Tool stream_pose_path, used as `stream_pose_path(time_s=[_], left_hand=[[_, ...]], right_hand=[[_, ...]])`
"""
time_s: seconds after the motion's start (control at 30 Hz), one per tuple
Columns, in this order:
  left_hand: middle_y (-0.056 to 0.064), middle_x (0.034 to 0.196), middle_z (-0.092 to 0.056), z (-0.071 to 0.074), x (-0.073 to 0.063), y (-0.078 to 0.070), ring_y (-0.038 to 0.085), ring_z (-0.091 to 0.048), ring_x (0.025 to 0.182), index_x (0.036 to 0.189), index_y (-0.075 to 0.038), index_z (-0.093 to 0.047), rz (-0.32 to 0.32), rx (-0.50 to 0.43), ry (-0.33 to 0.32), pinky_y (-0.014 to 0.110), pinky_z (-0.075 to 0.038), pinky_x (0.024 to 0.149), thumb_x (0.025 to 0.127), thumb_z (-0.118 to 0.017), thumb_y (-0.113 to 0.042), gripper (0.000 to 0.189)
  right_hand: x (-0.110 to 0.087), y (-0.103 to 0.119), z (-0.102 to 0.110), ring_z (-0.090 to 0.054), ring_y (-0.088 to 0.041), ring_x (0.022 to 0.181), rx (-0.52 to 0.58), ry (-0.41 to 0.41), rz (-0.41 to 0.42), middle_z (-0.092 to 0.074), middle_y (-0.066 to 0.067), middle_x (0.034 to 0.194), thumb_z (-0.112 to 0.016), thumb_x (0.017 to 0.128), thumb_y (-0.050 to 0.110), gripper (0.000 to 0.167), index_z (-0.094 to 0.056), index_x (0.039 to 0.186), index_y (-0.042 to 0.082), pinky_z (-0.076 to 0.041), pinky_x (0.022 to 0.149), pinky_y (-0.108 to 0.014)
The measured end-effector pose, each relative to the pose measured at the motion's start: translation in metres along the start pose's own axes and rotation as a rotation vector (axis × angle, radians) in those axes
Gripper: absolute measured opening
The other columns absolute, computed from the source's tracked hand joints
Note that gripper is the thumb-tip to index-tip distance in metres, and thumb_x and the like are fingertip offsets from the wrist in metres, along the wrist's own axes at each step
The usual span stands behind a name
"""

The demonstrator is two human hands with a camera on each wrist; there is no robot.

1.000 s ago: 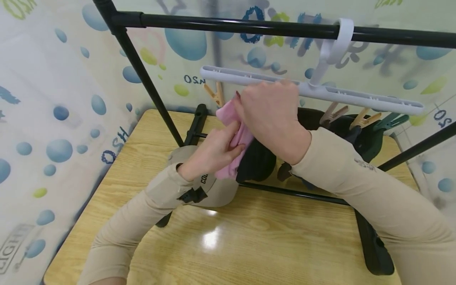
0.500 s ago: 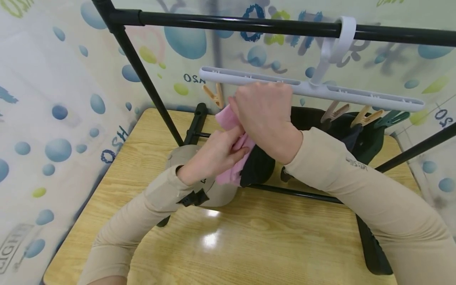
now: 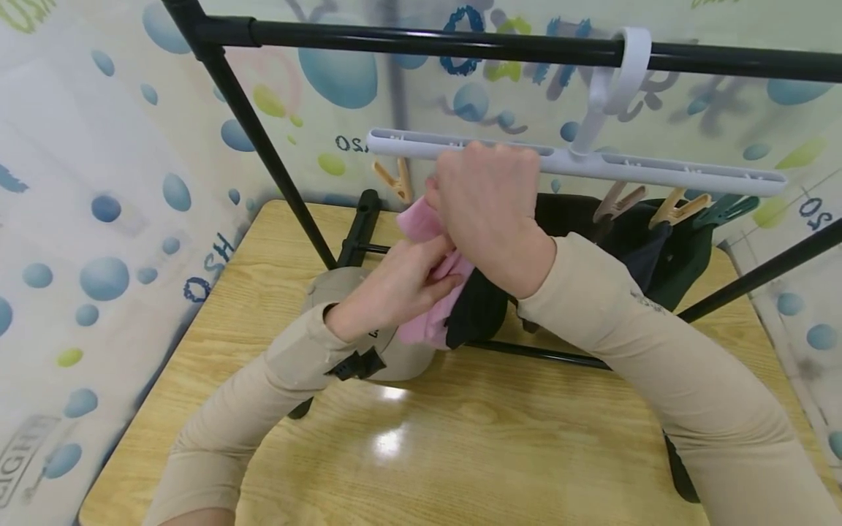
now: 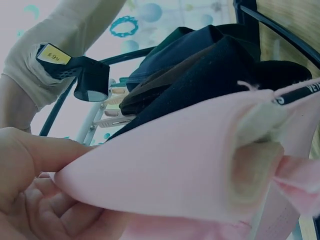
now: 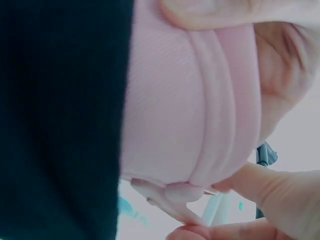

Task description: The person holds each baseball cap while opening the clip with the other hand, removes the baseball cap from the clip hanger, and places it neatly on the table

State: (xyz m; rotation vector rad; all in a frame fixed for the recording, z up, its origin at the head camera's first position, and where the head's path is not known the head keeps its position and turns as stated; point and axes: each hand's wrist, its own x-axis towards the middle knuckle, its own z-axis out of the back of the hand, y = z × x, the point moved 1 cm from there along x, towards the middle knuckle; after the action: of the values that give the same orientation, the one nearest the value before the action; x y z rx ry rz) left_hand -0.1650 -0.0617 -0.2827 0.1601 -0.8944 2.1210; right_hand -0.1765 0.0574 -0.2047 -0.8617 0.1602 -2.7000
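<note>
My left hand grips a folded pink cap beneath the hanger. In the left wrist view, its thumb and fingers pinch one edge of the pink cloth. Up against the white hanger is my right hand, its back to the head camera, which hides its fingertips. The right wrist view has those fingers pinching what looks like a pale pink clothespin at the cap's edge. A black cap hangs beside the pink one.
Clothespins in beige, yellow and green hang from the hanger, several dark caps below. The hanger hooks over a black rail. On the wooden table lies a beige cap.
My right hand has moved slightly left and now lies closer to my left hand. The pink cap and its black neighbour have shifted a little; both hands keep their grip.
</note>
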Motion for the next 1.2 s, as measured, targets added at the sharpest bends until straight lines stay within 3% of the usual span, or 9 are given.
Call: stream_pose_path(time_s=[0.2, 0.33, 0.47, 0.73, 0.9, 1.07, 1.2], left_hand=[[0.001, 0.066, -0.041, 0.001, 0.001, -0.003, 0.016, -0.043, 0.063, 0.083, -0.004, -0.052, -0.022, 0.001, -0.004, 0.027, -0.036, 0.057, 0.086, -0.068, 0.002, 0.018], [0.0, 0.064, -0.039, 0.001, 0.001, -0.004, 0.016, -0.043, 0.062, 0.076, -0.007, -0.046, -0.04, 0.003, -0.01, 0.027, -0.036, 0.057, 0.085, -0.069, 0.003, 0.026], [0.0, 0.065, -0.039, 0.002, -0.003, -0.003, 0.017, -0.044, 0.062, 0.077, -0.007, -0.046, -0.016, 0.012, -0.008, 0.028, -0.037, 0.057, 0.084, -0.07, 0.002, 0.026], [-0.002, 0.063, -0.04, 0.005, -0.015, -0.003, 0.014, -0.042, 0.058, 0.083, -0.006, -0.05, 0.055, 0.0, 0.021, 0.027, -0.035, 0.054, 0.085, -0.07, -0.001, 0.021], [-0.003, 0.063, -0.038, 0.004, -0.023, -0.001, 0.011, -0.04, 0.056, 0.085, -0.006, -0.05, 0.055, -0.019, 0.007, 0.026, -0.035, 0.051, 0.085, -0.07, 0.0, 0.02], [-0.003, 0.063, -0.038, 0.004, -0.027, 0.003, 0.011, -0.041, 0.056, 0.085, -0.007, -0.049, 0.044, -0.02, -0.033, 0.026, -0.035, 0.05, 0.084, -0.069, 0.002, 0.022], [-0.004, 0.062, -0.037, 0.005, -0.028, 0.002, 0.01, -0.04, 0.054, 0.084, -0.007, -0.048, 0.069, -0.017, -0.034, 0.026, -0.035, 0.049, 0.084, -0.069, 0.001, 0.022]], right_hand=[[0.002, -0.006, 0.004, -0.032, -0.021, 0.042, 0.058, 0.122, -0.068, -0.038, -0.006, 0.049, -0.057, 0.094, 0.039, 0.049, -0.059, 0.061, 0.003, -0.023, 0.04, -0.027], [0.0, -0.012, 0.004, -0.034, -0.021, 0.04, 0.11, 0.075, -0.064, -0.039, -0.006, 0.048, -0.059, 0.093, 0.041, 0.05, -0.059, 0.06, 0.003, -0.024, 0.039, -0.028], [-0.002, -0.017, 0.003, -0.033, -0.021, 0.04, 0.181, 0.024, -0.056, -0.037, -0.006, 0.048, -0.061, 0.092, 0.038, 0.048, -0.059, 0.059, 0.003, -0.022, 0.039, -0.029], [0.003, -0.022, 0.009, -0.031, -0.018, 0.042, 0.265, 0.115, -0.058, -0.035, -0.002, 0.047, -0.062, 0.089, 0.034, 0.046, -0.053, 0.051, 0.008, -0.022, 0.039, -0.028], [0.007, -0.025, 0.011, -0.03, -0.017, 0.042, 0.307, 0.167, -0.057, -0.035, -0.001, 0.045, -0.06, 0.087, 0.031, 0.044, -0.054, 0.049, 0.009, -0.022, 0.039, -0.028], [0.009, -0.022, 0.01, -0.032, -0.018, 0.043, 0.281, 0.174, -0.087, -0.038, -0.001, 0.046, -0.059, 0.087, 0.032, 0.044, -0.056, 0.05, 0.009, -0.022, 0.039, -0.028], [0.008, -0.019, 0.008, -0.036, -0.02, 0.043, 0.271, 0.133, -0.107, -0.041, -0.003, 0.046, -0.058, 0.088, 0.03, 0.042, -0.058, 0.053, 0.007, -0.024, 0.039, -0.029]])
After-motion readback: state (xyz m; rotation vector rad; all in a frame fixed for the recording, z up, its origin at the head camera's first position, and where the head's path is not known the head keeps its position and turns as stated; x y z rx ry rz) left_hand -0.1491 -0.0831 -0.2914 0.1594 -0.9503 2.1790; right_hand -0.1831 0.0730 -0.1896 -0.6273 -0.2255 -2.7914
